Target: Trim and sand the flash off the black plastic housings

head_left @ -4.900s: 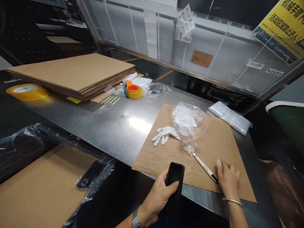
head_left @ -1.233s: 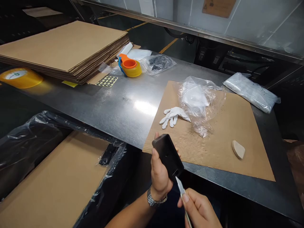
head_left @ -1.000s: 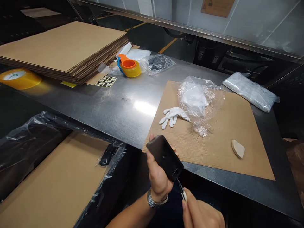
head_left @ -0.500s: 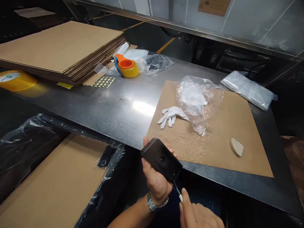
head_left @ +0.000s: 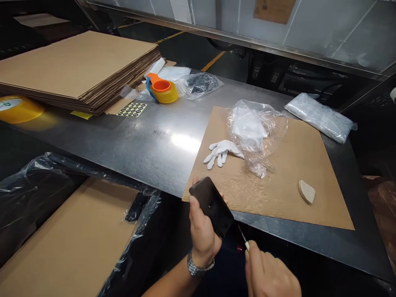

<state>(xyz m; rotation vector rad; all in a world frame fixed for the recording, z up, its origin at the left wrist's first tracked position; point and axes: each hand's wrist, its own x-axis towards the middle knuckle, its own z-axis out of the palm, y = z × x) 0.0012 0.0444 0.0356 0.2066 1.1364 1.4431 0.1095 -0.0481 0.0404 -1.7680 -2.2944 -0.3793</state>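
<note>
The knife [head_left: 243, 238] is mostly hidden inside the closed right hand [head_left: 270, 274]; the left hand [head_left: 202, 233] grips a black case [head_left: 212, 205].

Right hand [head_left: 269, 274] no longer rests on the cardboard sheet [head_left: 278, 181]: it has picked up the knife [head_left: 243, 238], pulled back to the near edge, and now puts the blade tip at the right end of the black case [head_left: 212, 205]. Left hand [head_left: 202, 233] has raised and tilted the case, far end swung left. Pale wedge [head_left: 306, 191] left lying alone on the sheet.
</note>
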